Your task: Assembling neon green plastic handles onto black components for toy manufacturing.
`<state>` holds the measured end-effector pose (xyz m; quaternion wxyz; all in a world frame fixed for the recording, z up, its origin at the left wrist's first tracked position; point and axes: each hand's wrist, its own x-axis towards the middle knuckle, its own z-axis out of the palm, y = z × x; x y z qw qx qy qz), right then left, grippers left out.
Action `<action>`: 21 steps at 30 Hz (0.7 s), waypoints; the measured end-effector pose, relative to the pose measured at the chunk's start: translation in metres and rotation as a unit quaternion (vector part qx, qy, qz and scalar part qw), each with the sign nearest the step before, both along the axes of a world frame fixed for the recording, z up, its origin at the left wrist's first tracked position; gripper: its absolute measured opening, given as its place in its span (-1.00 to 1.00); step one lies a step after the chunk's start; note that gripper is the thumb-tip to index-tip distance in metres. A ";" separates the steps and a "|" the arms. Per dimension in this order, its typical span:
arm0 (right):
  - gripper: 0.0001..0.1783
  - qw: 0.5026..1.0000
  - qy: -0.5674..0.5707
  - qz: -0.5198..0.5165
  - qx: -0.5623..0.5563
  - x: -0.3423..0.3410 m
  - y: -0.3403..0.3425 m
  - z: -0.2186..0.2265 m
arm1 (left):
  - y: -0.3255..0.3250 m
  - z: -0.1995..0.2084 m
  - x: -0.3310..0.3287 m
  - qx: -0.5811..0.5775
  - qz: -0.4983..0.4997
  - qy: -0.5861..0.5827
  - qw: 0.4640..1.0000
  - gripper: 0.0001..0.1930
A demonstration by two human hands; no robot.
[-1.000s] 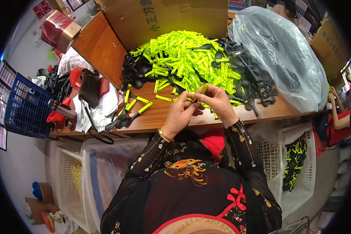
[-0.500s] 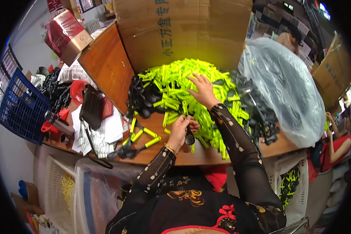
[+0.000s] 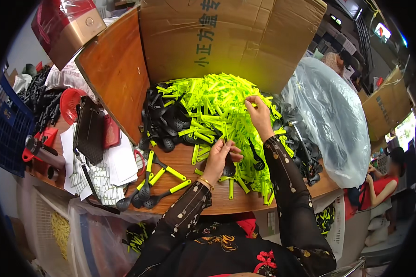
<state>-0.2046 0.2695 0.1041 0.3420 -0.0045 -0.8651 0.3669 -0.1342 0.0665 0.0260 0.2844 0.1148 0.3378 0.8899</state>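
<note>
My left hand (image 3: 221, 159) is closed on a spoon (image 3: 229, 167) with a dark head and a yellow-green handle, held low over the table's front part. The handle end sticks up past my thumb. My right hand (image 3: 260, 113) is over the right side of a heap of yellow-green handles (image 3: 217, 92), thumb and fingertips pinched together; what lies in them, if anything, is too small to make out. Below that hand a black slotted spoon (image 3: 258, 162) rests against the heap's front. Several spoons with black heads and yellow-green handles (image 3: 178, 186) lie left of my left hand.
Black spoon heads (image 3: 164, 117) are piled left of the heap, and more black parts (image 3: 305, 147) on the right. A cardboard sheet (image 3: 245, 41) and wooden board (image 3: 113, 76) wall the table. Clear plastic bag (image 3: 333, 115) stands right; papers (image 3: 120, 161) and dark pouch (image 3: 88, 131) left.
The view has shifted. My right hand, spread over the heap before, has drawn its fingers into a pinch. My left hand keeps its spoon. A black slotted spoon now shows between my hands.
</note>
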 end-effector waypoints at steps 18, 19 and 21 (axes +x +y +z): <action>-0.58 0.991 -0.073 0.065 -0.090 0.041 0.012 -0.026 | 0.005 -0.011 -0.008 -0.012 0.074 0.085 0.994 -0.69; -0.56 0.996 -0.075 0.023 -0.043 0.032 0.015 -0.014 | -0.001 -0.013 -0.010 -0.018 0.088 0.088 0.992 -0.69; -0.47 0.979 -0.042 -0.128 0.155 0.022 -0.013 0.022 | -0.015 -0.010 -0.012 -0.035 0.103 0.091 0.990 -0.73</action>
